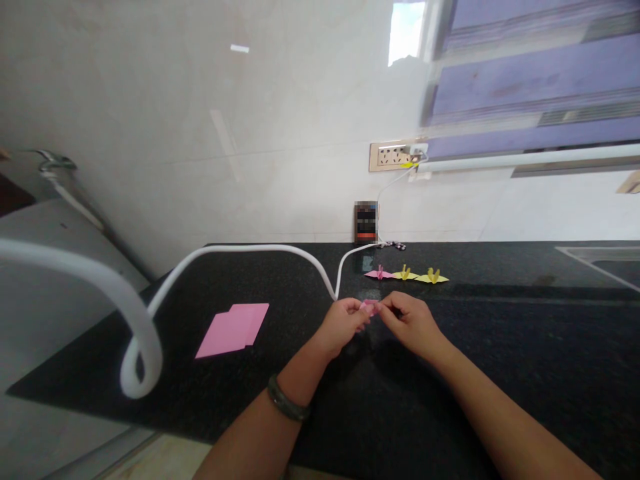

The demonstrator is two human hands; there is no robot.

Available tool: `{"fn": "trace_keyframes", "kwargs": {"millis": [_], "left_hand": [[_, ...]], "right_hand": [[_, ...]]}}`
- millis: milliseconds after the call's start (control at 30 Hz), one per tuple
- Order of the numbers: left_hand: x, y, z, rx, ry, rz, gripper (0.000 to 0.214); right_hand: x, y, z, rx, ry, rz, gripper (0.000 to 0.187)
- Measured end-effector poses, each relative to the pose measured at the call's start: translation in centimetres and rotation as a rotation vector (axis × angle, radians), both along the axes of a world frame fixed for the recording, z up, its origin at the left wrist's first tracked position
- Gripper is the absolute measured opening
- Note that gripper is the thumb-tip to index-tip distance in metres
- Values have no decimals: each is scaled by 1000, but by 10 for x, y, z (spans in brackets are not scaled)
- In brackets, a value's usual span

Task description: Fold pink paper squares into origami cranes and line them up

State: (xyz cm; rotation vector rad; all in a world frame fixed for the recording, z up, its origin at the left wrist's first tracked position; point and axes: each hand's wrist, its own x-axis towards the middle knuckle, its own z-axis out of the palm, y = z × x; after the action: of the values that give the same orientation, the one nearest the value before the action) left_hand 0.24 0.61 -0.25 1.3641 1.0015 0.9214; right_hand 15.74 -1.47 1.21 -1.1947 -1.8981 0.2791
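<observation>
Between my two hands is a small piece of folded pink paper (369, 307), held just above the dark countertop. My left hand (345, 323) pinches its left side between thumb and fingers. At its right end, the thumb and forefinger of my right hand (407, 319) are closed on the paper. The exact folds are too small to make out. Just beyond my hands stand a pink paper crane (380, 273) and two yellow paper cranes, one in the middle (405, 274) and one at the right (433, 277), wings spread in a row.
Flat pink paper sheets (233, 328) lie on the black countertop (310, 427) to the left. A thick white cable (260, 248) loops across the left side. A phone (367, 223) leans on the wall below a socket (395, 156). A sink edge (600, 257) shows far right.
</observation>
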Motion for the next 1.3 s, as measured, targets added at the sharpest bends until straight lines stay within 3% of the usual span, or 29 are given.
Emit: {"fn": "trace_keyframes", "kwargs": {"millis": [167,333,433,533,767,867,1067,1300], "left_hand": [[-4,1,1,-59,-89,-76,36],[-7,2,1,-40,-75,-127,32],[-7,3,2,15,-19,-116,29],[-7,3,3,77,52,-104,27],[-12,2,2,135,123,-167,29],[-11,0,5,57,82,-208,32],[-8,-7,11,-320,-255,-412,35],[-7,-7,8,-400,-566,-447,22]], "right_hand": [[1,7,-4,-160,185,34,26],[4,12,-8,-493,353,147,35],[4,9,-5,-543,333,216,29],[5,6,-1,-548,360,194,27],[8,1,-1,-828,426,367,29],[7,-1,0,-936,526,418,27],[-3,-2,1,-1045,836,552,20],[-11,-7,3,-1000,1074,665,17]]}}
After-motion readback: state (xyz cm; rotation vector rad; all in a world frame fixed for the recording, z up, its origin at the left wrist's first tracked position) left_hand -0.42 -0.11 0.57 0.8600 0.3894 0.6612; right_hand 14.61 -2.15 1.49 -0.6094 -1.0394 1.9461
